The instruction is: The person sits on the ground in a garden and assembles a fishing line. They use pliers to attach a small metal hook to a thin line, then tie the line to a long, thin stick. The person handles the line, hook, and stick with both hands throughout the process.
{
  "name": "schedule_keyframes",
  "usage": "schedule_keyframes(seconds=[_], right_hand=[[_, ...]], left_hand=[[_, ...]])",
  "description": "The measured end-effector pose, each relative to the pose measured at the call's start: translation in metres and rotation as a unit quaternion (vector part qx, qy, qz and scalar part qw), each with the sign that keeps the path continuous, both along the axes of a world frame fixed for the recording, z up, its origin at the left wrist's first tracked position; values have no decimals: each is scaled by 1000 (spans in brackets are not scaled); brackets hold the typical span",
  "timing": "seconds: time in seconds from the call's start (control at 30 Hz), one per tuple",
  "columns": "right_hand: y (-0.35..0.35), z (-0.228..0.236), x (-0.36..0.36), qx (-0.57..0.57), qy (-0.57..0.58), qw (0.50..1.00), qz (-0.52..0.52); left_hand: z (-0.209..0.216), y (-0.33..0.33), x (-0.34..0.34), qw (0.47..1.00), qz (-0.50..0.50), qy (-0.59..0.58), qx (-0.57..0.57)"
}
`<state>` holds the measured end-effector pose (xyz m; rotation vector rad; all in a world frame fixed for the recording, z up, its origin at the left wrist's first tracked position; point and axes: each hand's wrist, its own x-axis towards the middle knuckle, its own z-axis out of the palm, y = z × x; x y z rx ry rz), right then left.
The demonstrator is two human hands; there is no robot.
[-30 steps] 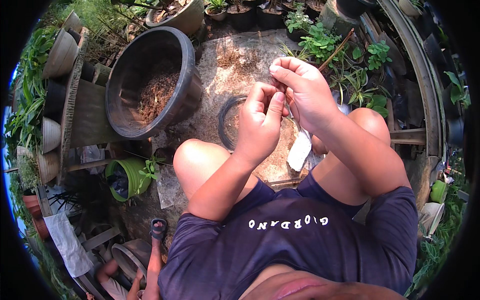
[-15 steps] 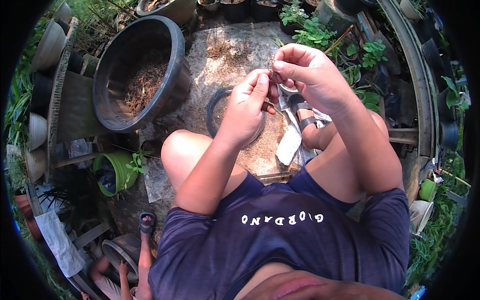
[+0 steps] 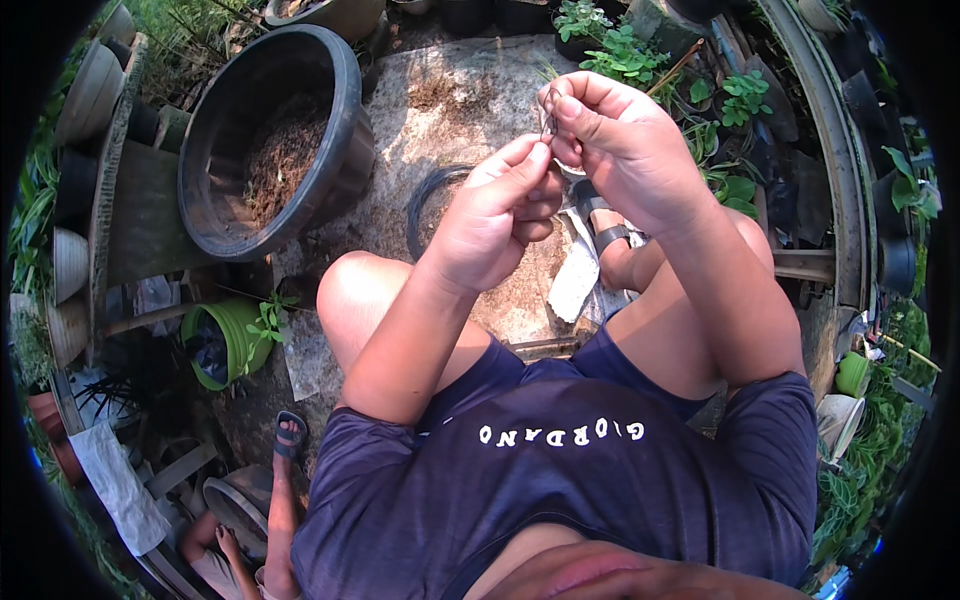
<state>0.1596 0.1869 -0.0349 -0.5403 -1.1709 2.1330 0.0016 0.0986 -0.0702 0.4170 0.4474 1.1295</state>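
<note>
A thin, dark piece of wire, bent into a narrow loop, stands up between my hands. My left hand pinches its lower end between thumb and forefinger, with the other fingers curled. From the right, my right hand grips the upper part of the loop with thumb and fingertips, partly hiding it. On the ground beyond my left wrist lies a coil of dark wire, partly covered by that hand and forearm.
A large black pot with brown soil stands at the left. Below it is a green pot. A white cloth-like piece lies by my sandalled foot. Leafy plants grow at the back right. Another person's sandalled foot shows lower left.
Both hands have risen slightly, and the wire loop shows more plainly between them. My left fingers sit lower on it. The other person's hand at lower left has shifted.
</note>
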Motion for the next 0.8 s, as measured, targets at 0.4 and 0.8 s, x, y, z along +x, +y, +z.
schedule_keyframes(seconds=[0.4,0.8], right_hand=[[-3,14,0,128,-98,987,16],[-11,5,-3,186,-68,978,-63]], left_hand=[[4,-5,11,614,355,658,253],[-1,1,18,592,389,658,253]])
